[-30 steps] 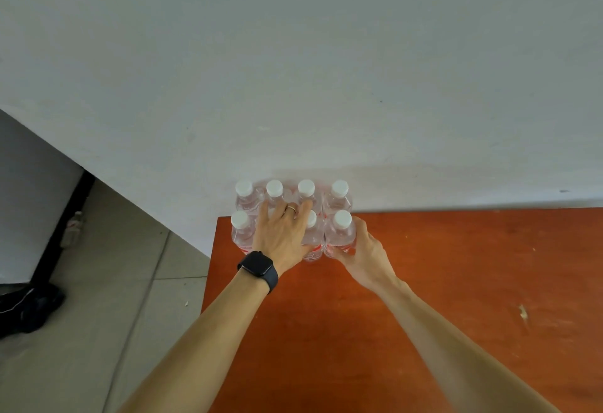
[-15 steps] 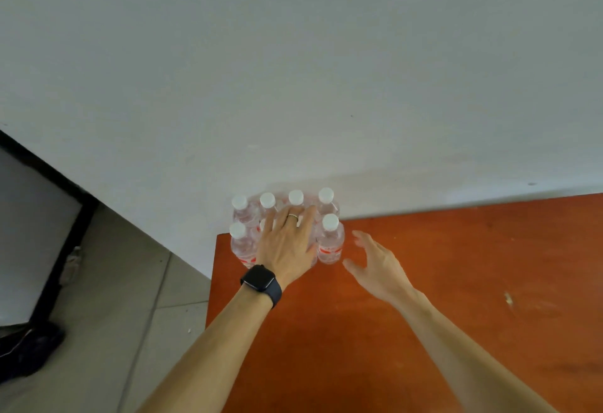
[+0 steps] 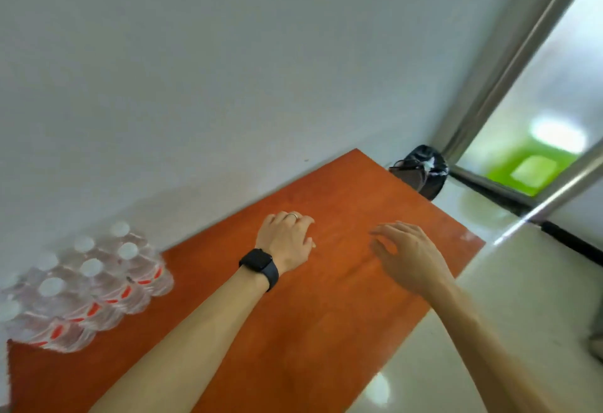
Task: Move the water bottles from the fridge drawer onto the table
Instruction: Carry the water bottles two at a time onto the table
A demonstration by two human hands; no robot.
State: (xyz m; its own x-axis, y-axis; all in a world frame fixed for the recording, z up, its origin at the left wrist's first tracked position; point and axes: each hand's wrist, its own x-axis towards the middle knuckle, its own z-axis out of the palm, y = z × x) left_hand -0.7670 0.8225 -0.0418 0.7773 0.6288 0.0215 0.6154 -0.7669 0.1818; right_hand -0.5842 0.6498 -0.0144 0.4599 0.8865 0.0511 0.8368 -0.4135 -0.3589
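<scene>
- head view: where are the clear plastic water bottles (image 3: 88, 285) with white caps?
- bunched upright at the left corner of the orange wooden table (image 3: 293, 331), by the white wall (image 3: 228, 70); blurred.
- and the hands?
- left hand (image 3: 287, 239), black watch (image 3: 259, 266) on its wrist, is over the table, fingers loosely curled, holding nothing. right hand (image 3: 411, 256) is empty too, fingers relaxed and spread. both are well apart from the bottles.
</scene>
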